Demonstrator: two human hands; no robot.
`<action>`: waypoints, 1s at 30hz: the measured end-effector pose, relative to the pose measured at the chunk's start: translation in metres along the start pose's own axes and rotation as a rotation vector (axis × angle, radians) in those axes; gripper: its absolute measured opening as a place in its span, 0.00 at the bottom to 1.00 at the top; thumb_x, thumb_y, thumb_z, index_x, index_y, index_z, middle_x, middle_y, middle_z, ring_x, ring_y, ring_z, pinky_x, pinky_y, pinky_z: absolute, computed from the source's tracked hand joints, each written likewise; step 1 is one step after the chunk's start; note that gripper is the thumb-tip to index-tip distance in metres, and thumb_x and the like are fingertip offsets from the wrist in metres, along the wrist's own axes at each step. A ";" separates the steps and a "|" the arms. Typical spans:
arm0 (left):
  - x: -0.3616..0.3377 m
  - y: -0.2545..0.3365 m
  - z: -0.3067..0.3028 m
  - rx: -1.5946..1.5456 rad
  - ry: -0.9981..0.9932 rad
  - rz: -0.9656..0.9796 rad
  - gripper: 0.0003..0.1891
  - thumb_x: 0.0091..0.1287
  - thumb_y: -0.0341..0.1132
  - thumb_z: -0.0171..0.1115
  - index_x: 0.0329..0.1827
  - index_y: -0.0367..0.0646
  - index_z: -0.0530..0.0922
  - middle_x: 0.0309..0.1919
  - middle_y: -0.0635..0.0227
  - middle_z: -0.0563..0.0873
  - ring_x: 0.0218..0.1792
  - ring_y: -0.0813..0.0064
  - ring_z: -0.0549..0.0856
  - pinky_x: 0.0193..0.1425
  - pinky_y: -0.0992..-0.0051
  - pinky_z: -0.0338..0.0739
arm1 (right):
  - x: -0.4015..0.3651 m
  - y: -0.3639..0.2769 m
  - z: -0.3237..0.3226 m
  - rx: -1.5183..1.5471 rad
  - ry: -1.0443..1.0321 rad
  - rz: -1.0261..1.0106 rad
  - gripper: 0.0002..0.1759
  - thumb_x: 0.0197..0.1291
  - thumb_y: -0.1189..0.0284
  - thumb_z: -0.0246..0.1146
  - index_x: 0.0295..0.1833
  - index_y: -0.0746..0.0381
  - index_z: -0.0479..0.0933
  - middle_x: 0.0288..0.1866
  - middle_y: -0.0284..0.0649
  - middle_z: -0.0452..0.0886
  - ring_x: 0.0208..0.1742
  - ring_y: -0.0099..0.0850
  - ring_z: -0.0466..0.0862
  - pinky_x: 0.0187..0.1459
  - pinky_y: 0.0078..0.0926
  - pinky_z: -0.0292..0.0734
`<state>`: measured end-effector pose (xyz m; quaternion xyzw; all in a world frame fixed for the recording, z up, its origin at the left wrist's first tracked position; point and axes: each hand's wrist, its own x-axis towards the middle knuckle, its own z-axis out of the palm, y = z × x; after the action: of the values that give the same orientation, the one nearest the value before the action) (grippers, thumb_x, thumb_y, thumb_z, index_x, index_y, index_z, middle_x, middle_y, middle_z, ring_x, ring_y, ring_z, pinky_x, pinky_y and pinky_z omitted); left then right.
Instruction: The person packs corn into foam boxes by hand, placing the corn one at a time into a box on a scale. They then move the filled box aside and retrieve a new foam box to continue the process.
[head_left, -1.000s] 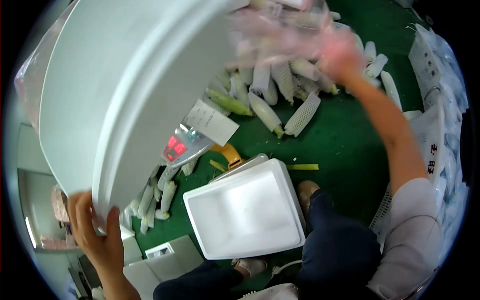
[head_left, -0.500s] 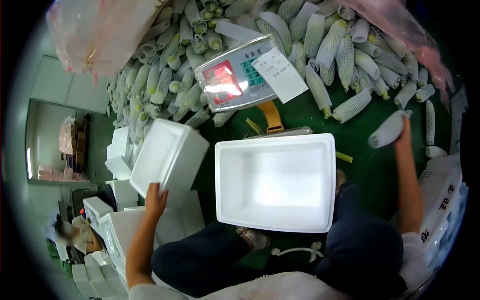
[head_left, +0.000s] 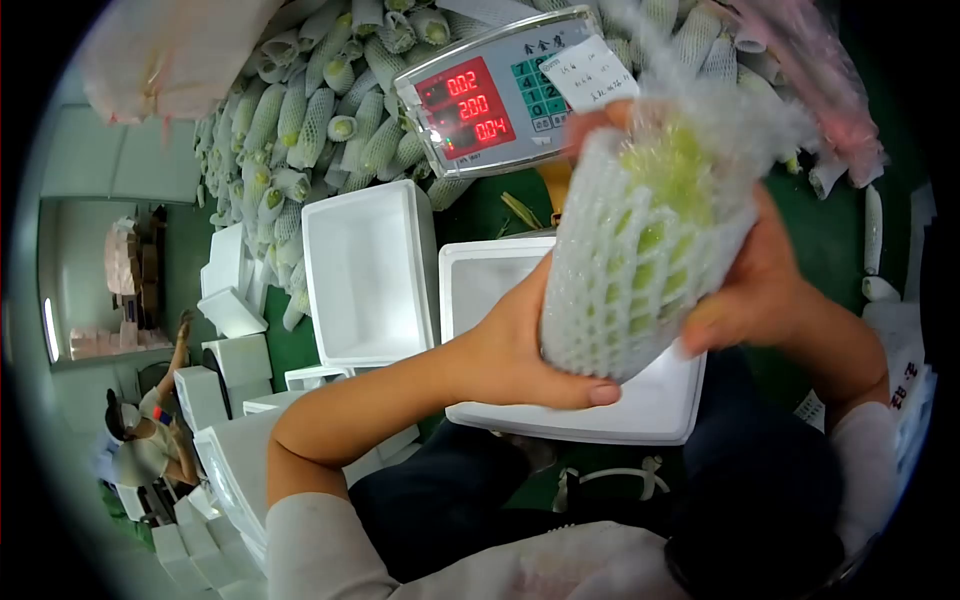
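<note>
A pale green vegetable in a white foam net sleeve and clear plastic (head_left: 645, 250) is held up close to the camera, its top blurred. My left hand (head_left: 525, 345) grips its lower left side, thumb across the bottom. On its right side my right hand (head_left: 755, 285) is closed around it, partly smeared by motion. Below my hands a white foam box (head_left: 590, 422) rests between my legs, its inside partly covered by my arms. Behind it stands a scale display (head_left: 465, 105) with lit red digits and a paper note (head_left: 590, 75) on it.
A second white foam box (head_left: 365, 275) stands left of the first. Many net-sleeved vegetables (head_left: 330, 130) are heaped at the back. More foam boxes (head_left: 235, 465) are stacked at left, near another person (head_left: 150, 445). Pink plastic sheeting (head_left: 820, 80) hangs at back right.
My left hand has released the second foam box, now standing left. My right hand has brought the net-sleeved vegetable from the right to the middle, where both hands hold it. The scale digits now show clearly.
</note>
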<state>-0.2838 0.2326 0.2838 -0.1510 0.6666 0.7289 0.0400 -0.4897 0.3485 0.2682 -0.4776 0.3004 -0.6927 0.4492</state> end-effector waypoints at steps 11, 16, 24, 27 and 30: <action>0.028 -0.138 -0.019 1.038 -0.115 -0.428 0.42 0.51 0.39 0.73 0.72 0.45 0.65 0.53 0.49 0.81 0.51 0.48 0.82 0.54 0.60 0.80 | -0.066 0.084 -0.073 -0.902 0.258 0.426 0.45 0.48 0.85 0.50 0.77 0.57 0.59 0.78 0.56 0.55 0.77 0.52 0.62 0.73 0.37 0.60; 0.028 -0.176 -0.005 1.323 0.025 -0.142 0.47 0.53 0.40 0.75 0.76 0.43 0.58 0.55 0.51 0.77 0.55 0.50 0.79 0.57 0.59 0.77 | -0.035 0.122 -0.174 -0.371 0.281 0.577 0.37 0.60 0.68 0.62 0.75 0.64 0.63 0.72 0.59 0.66 0.73 0.51 0.67 0.69 0.39 0.66; 0.052 -0.154 0.017 1.056 0.046 -0.266 0.44 0.59 0.37 0.73 0.75 0.37 0.58 0.61 0.48 0.73 0.61 0.50 0.76 0.65 0.61 0.73 | -0.030 0.264 -0.264 -1.494 0.442 0.730 0.57 0.48 0.68 0.72 0.80 0.58 0.47 0.64 0.58 0.69 0.60 0.55 0.76 0.60 0.47 0.75; 0.053 -0.118 0.031 0.894 0.179 -0.014 0.41 0.62 0.35 0.71 0.76 0.36 0.58 0.66 0.49 0.71 0.65 0.52 0.74 0.68 0.61 0.71 | -0.053 0.239 -0.271 -0.781 0.751 0.641 0.49 0.49 0.70 0.67 0.79 0.58 0.55 0.66 0.57 0.72 0.61 0.51 0.78 0.62 0.40 0.74; 0.068 -0.047 0.046 0.335 0.312 0.004 0.39 0.64 0.37 0.70 0.76 0.37 0.59 0.68 0.54 0.70 0.68 0.57 0.72 0.71 0.60 0.68 | -0.097 0.145 -0.220 -0.626 0.690 0.233 0.44 0.53 0.73 0.64 0.76 0.65 0.57 0.67 0.50 0.72 0.66 0.38 0.75 0.66 0.34 0.69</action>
<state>-0.3440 0.2733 0.2228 -0.2518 0.7767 0.5759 -0.0404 -0.6329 0.3739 0.0280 -0.2954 0.6777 -0.6320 0.2327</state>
